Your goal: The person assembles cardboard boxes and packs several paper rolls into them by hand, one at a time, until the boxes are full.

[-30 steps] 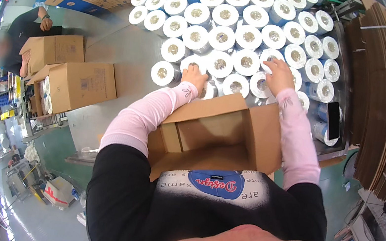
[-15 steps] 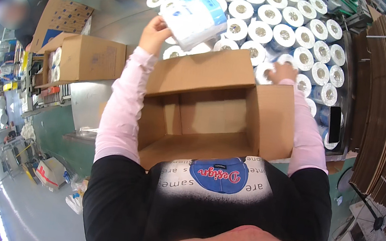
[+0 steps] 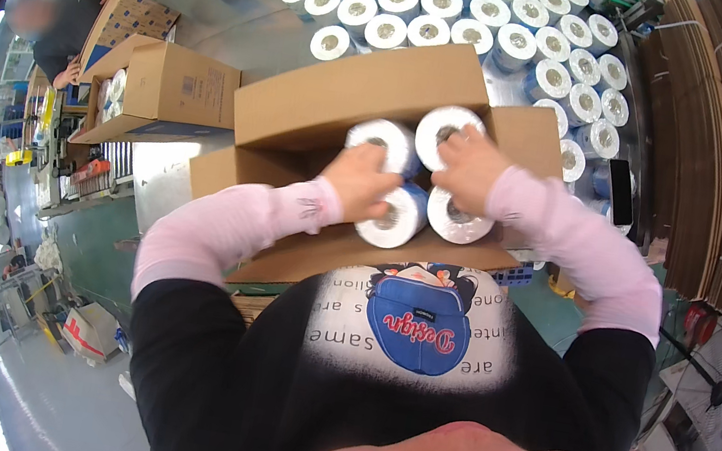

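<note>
An open cardboard box [image 3: 359,85] stands right in front of me, its flaps spread. Over its opening, my left hand [image 3: 358,183] grips two white paper rolls in blue-printed wrap, the upper one [image 3: 396,137] and the lower one [image 3: 400,228], with fingers and thumb at their cores. Beside it, my right hand [image 3: 473,172] does the same with two more rolls, one farther [image 3: 433,134] and one nearer [image 3: 463,231]. The four ends sit close together, facing up. The box's inside is mostly hidden behind rolls and hands.
Many upright rolls [image 3: 441,2] cover the table beyond the box. A black phone [image 3: 618,192] lies right of them, near stacked flat cardboard [image 3: 719,139]. At left stands another carton [image 3: 195,89] with rolls inside; a co-worker [image 3: 76,10] handles a printed box [image 3: 134,24]. A fan [image 3: 716,381] stands lower right.
Both hands have come in from the table to over the box, now bringing rolls. Earlier my left hand held a white-and-blue bundle aloft and my right reached among the rolls. Box flaps shifted slightly.
</note>
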### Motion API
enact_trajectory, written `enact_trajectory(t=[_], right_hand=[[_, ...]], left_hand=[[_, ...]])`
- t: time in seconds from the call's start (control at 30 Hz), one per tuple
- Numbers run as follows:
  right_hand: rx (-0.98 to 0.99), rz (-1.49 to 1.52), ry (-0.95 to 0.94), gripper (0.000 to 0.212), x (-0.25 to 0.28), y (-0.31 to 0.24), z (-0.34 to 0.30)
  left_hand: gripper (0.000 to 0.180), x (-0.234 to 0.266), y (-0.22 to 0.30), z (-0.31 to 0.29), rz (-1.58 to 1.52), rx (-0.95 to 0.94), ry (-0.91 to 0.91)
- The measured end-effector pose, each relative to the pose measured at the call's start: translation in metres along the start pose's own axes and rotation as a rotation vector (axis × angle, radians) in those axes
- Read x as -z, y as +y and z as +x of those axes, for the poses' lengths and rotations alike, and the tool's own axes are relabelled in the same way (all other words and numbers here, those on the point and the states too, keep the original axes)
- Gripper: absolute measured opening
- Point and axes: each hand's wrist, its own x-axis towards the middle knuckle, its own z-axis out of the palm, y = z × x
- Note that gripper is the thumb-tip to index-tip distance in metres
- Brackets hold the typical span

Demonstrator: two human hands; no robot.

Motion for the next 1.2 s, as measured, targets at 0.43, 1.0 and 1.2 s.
enact_trajectory(t=[0.43, 1.0, 1.2], right_hand=[[-0.516, 0.181, 0.286, 0.026, -0.035, 0.034, 0.038], [-1.137, 0.261, -0.022, 0.04, -0.24, 0.172, -0.056], [-1.147, 0.143, 0.077, 0.031, -0.256, 0.219, -0.072]], left_hand=[[0.017, 0.058, -0.032, 0.103, -0.6, 0.322, 0.032], [0.051, -0.054, -0.22, 0.224, 0.38, 0.674, -0.367], [0.06, -0.026, -0.271, 0.178, -0.089, 0.854, -0.069]])
